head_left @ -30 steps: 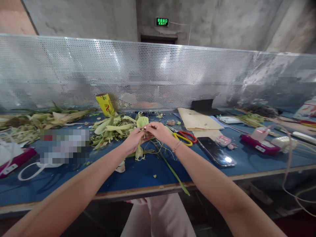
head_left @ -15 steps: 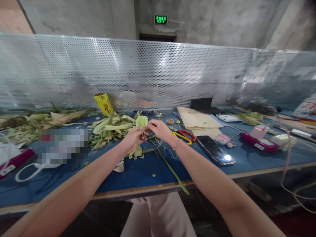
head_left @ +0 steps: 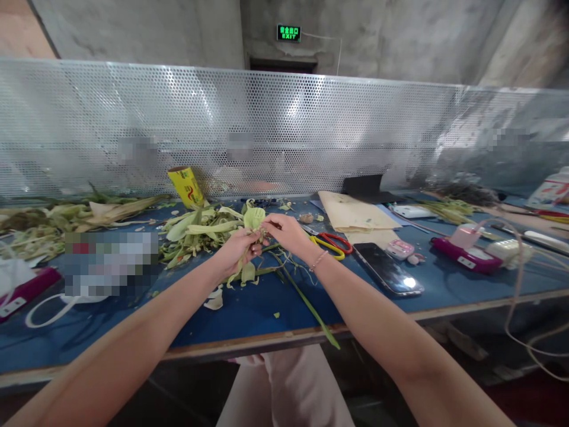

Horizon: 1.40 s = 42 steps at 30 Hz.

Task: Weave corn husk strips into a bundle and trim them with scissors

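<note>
A pale green leafy piece (head_left: 254, 217), broad and curled at the edges, is held just above the blue counter (head_left: 240, 320) — the left hand (head_left: 242, 246) and right hand (head_left: 285, 235) both pinch its lower part with their fingers. Limp, tangled husk strips (head_left: 198, 230) heap beside it, near a yellow tube (head_left: 185, 185). Right of the hands lie loop-handled scissors (head_left: 339, 242) and a glossy flat phone (head_left: 386, 268).

The near tabletop (head_left: 226, 325) offers room, bounded by the held leaves (head_left: 255, 217), leaf heap (head_left: 200, 230) and green stalk (head_left: 311, 305).
</note>
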Each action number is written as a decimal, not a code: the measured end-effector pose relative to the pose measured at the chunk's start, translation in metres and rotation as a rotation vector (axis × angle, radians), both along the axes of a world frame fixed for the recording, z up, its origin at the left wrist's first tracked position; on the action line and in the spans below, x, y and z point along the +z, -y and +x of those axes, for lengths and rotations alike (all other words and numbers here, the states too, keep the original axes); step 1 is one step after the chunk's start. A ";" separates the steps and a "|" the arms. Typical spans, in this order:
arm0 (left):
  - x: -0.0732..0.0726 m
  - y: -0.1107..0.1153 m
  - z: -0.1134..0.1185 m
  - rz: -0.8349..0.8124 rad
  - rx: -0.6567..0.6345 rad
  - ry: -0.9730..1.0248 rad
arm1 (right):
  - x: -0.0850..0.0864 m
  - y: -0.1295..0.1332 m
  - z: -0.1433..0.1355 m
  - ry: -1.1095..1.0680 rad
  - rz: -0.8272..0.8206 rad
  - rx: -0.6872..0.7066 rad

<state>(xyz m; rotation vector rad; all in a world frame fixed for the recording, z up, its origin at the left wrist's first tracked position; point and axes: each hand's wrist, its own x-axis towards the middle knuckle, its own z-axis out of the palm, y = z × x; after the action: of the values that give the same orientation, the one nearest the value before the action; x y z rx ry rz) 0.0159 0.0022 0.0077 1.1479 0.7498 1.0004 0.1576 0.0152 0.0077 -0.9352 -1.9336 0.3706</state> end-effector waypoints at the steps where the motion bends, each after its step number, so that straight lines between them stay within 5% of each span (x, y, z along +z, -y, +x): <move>1: 0.000 0.000 0.000 -0.002 0.001 -0.008 | 0.000 0.000 0.000 0.007 0.003 -0.008; 15: 0.000 -0.002 -0.004 0.093 -0.010 -0.184 | 0.001 -0.002 0.003 0.099 -0.117 -0.026; 26: -0.002 -0.002 -0.003 0.185 -0.017 -0.212 | -0.005 -0.012 0.006 -0.219 -0.599 0.183; 35: -0.007 -0.009 -0.003 0.089 0.103 -0.071 | -0.005 -0.006 0.002 0.007 -0.164 0.014; 42: -0.015 -0.015 -0.004 0.126 0.141 -0.034 | -0.005 -0.003 -0.001 0.077 -0.134 -0.059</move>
<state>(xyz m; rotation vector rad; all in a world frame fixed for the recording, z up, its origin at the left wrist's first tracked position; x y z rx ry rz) 0.0120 0.0167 -0.0071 1.2362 0.8126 1.1617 0.1564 0.0184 0.0031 -1.1052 -1.9654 0.4398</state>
